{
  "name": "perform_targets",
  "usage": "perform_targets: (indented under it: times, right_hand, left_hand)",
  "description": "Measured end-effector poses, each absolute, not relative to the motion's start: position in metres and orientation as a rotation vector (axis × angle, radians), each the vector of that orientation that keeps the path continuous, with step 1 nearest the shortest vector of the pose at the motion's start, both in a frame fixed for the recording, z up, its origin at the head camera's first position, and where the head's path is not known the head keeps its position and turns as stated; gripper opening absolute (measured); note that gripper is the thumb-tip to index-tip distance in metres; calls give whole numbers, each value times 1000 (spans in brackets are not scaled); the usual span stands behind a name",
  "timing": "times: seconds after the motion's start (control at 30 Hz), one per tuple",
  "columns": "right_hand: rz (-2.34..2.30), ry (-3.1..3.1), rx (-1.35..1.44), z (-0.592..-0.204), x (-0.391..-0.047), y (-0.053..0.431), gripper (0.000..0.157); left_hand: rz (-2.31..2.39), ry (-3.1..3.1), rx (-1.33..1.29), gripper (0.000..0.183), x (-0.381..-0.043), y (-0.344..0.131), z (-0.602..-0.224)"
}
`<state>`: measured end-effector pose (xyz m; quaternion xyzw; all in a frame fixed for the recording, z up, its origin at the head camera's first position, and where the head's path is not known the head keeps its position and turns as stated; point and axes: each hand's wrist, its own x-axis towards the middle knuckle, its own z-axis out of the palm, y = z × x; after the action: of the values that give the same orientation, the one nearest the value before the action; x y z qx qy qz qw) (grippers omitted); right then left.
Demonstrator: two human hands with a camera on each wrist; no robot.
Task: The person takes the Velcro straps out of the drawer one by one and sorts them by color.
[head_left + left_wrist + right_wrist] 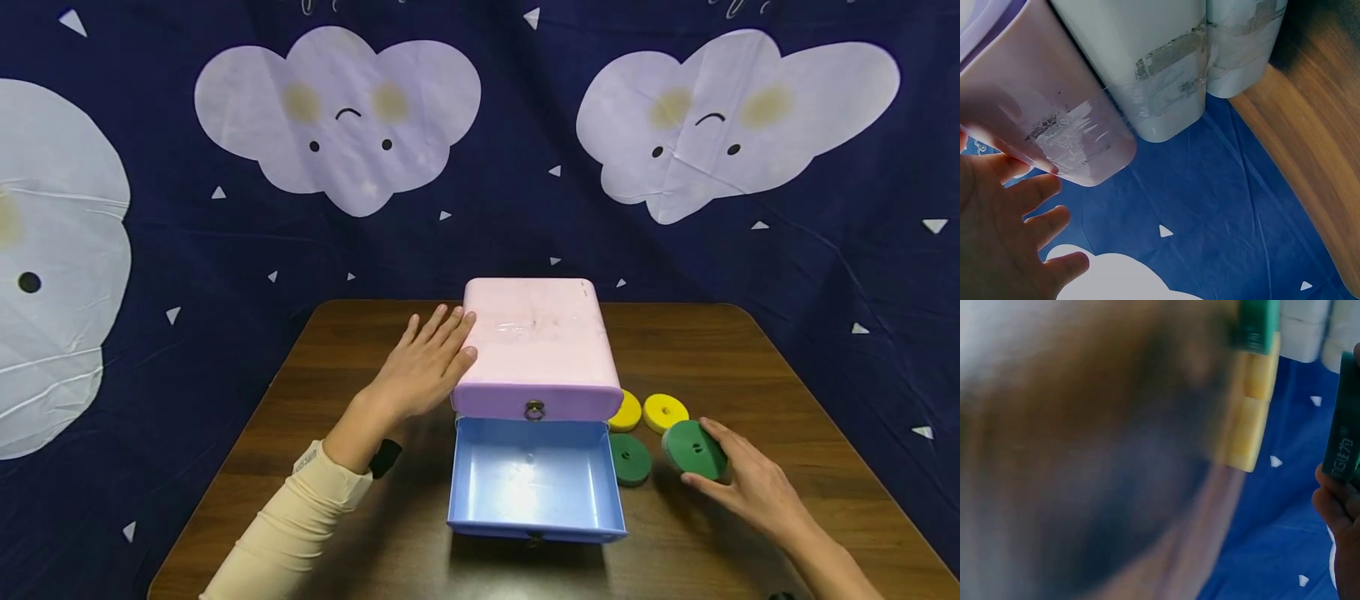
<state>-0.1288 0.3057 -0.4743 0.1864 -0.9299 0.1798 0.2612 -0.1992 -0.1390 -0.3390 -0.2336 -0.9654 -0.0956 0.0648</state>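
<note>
left hand: the left hand (426, 367) lies with fingers spread, tips touching the left edge of the pink box (534, 342); it grips nothing
right hand: the right hand (765, 487) pinches the held disc (684, 463) between thumb and fingers, at its right side
held disc: green, tilted, right of the drawer (534, 487); it looks raised off the table (720, 358); pale lettering shows on its rim in the right wrist view
other discs: a second green disc (630, 460) lies just beside the drawer's right wall; two yellow discs (666, 413) lie behind it, near the box
drawer: blue, pulled out below the box's purple front; a ring pull (534, 410) hangs on that front
behind: a dark blue cloth (517, 233) with pale clouds and triangles
</note>
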Motion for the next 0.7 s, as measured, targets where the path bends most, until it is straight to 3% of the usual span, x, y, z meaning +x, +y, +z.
perform_targets:
  times: [0.33,0.7]
  right_hand:
    - [545,-2698,327,-497,-133,302,81]
    - [543,-2901,238,-502,-137,302,84]
  left_hand:
    - [-296,-2908,-713,58,-201,-139,-338]
    - [-300,-2909,-713,58,-200,-139,-338]
